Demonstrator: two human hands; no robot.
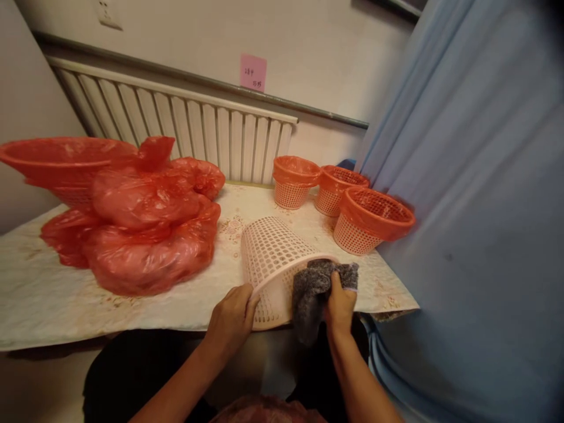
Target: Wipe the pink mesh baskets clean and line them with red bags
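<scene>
A pale pink perforated plastic wastebasket (275, 249) lies tipped on its side at the table's front edge, its mouth turned toward me. My left hand (233, 314) grips the rim on its left side. In my right hand (340, 302) is a dark grey fuzzy cloth (312, 294), bunched against the right part of the rim and hanging down across the opening. The fingers of my right hand are partly hidden by the cloth.
Several tied red plastic bags (150, 252) are piled at the left, beside a red-lined basket (70, 158). Three more baskets with red liners (374, 211) stand back right. A floral tablecloth (233, 205) covers the table. Behind is a radiator (194, 123); a blue curtain (467, 194) hangs right.
</scene>
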